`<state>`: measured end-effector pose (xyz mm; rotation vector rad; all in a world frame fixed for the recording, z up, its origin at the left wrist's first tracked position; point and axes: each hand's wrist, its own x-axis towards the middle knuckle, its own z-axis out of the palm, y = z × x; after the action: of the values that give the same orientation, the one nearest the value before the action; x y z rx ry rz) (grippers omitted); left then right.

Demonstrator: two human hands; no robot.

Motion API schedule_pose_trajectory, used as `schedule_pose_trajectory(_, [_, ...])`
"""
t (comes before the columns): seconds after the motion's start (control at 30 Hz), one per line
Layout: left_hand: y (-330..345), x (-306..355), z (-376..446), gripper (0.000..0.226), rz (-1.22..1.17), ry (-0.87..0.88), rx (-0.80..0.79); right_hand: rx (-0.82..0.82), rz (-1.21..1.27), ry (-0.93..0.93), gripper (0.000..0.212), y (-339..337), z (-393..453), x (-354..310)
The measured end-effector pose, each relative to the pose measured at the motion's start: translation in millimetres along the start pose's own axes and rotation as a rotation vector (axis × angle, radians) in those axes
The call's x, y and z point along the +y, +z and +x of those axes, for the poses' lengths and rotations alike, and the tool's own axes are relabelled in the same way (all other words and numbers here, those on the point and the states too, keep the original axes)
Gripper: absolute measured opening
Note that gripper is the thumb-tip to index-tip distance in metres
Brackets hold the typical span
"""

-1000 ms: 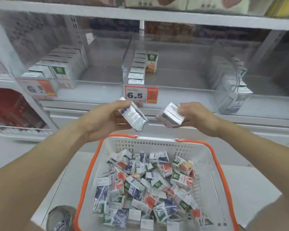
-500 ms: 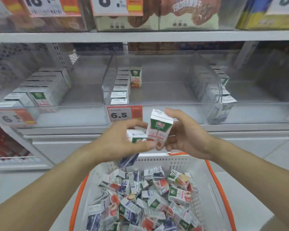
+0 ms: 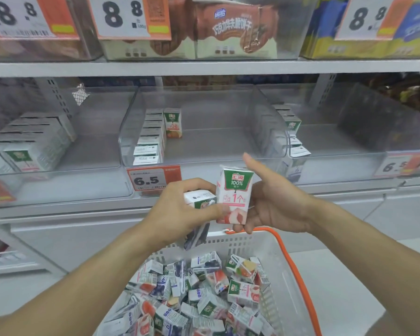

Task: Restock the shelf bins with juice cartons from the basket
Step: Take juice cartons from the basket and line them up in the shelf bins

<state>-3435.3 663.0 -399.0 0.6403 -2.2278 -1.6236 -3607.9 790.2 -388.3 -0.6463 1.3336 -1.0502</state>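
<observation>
My right hand (image 3: 275, 204) holds a pink peach juice carton (image 3: 234, 194) upright, thumb raised behind it. My left hand (image 3: 180, 210) grips a darker juice carton (image 3: 199, 202) right beside it, and its fingertips touch the pink carton's lower front. Both hands hover above the far rim of the white basket (image 3: 272, 246) with an orange handle, which holds several loose juice cartons (image 3: 204, 294). The clear middle shelf bin (image 3: 204, 156) in front of me has a row of cartons (image 3: 149, 139) along its left side.
A left bin (image 3: 58, 170) holds several cartons, and a right bin (image 3: 349, 154) has a row at its left wall. Price tags reading 6.5 (image 3: 153, 180) hang on the bin fronts. The upper shelf (image 3: 204, 66) carries snack boxes.
The view tilted up toward the shelf. My hands came together; the right hand turned its carton upright and the left hand's fingers now touch it.
</observation>
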Motion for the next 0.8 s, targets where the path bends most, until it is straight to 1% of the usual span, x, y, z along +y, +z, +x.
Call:
schedule_pose_trajectory(0.03, [1.2, 1.2, 0.7, 0.038, -0.020, -0.015, -0.007, 0.003, -0.040, 0.019, 0.090, -2.7, -6.8, -4.2])
schedule_pose_trajectory(0.07, [2.8, 2.1, 2.1, 0.038, -0.045, -0.033, -0.014, 0.037, -0.108, 0.013, 0.081, -6.7, -13.5, -7.8])
schedule_pose_trajectory(0.1, [5.1, 3.5, 2.9, 0.038, -0.072, -0.047, -0.020, 0.100, -0.222, -0.035, 0.068, -12.0, -19.4, -9.6])
schedule_pose_trajectory(0.17, [10.8, 6.3, 3.8, 0.035, -0.112, -0.053, -0.028, 0.257, -0.467, -0.230, 0.045, -21.1, -28.2, -11.0])
schedule_pose_trajectory(0.2, [14.1, 7.7, 4.0, 0.034, -0.111, -0.048, -0.037, 0.296, -0.511, -0.329, 0.039, -24.2, -30.7, -10.4])
schedule_pose_trajectory(0.27, [20.9, 10.9, 5.1, 0.032, -0.090, -0.037, -0.044, 0.306, -0.438, -0.448, 0.035, -28.0, -35.0, -7.9])
schedule_pose_trajectory(0.33, [22.9, 12.3, 9.5, 0.036, -0.095, -0.064, 0.023, 0.368, -0.410, -0.551, 0.037, -33.3, -41.1, -10.0])
schedule_pose_trajectory(0.43, [15.9, 9.9, 17.1, 0.044, -0.216, -0.153, 0.163, 0.602, -0.399, -0.736, 0.040, -51.7, -52.0, -19.0])
schedule_pose_trajectory(0.5, [10.6, 9.2, 19.3, 0.048, -0.380, -0.215, 0.177, 0.755, -0.331, -0.822, 0.040, -67.2, -59.2, -24.7])
schedule_pose_trajectory(0.53, [9.0, 9.6, 20.2, 0.050, -0.476, -0.251, 0.165, 0.804, -0.300, -0.842, 0.038, -73.0, -61.8, -26.5])
schedule_pose_trajectory(0.57, [8.0, 10.8, 21.1, 0.048, -0.553, -0.277, 0.144, 0.831, -0.280, -0.849, 0.036, -77.4, -63.5, -27.1])
schedule_pose_trajectory(0.67, [5.0, 15.8, 20.9, 0.024, -0.707, -0.356, 0.034, 0.830, -0.257, -0.840, 0.031, -77.9, -61.0, -26.2])
schedule_pose_trajectory(0.73, [0.7, 18.6, 19.3, 0.030, -0.803, -0.383, -0.039, 0.792, -0.266, -0.834, 0.026, -68.4, -54.0, -25.8])
schedule_pose_trajectory(0.8, [-5.0, 19.6, 19.6, 0.037, -0.780, -0.363, -0.064, 0.744, -0.266, -0.840, 0.025, -53.9, -44.7, -26.2])
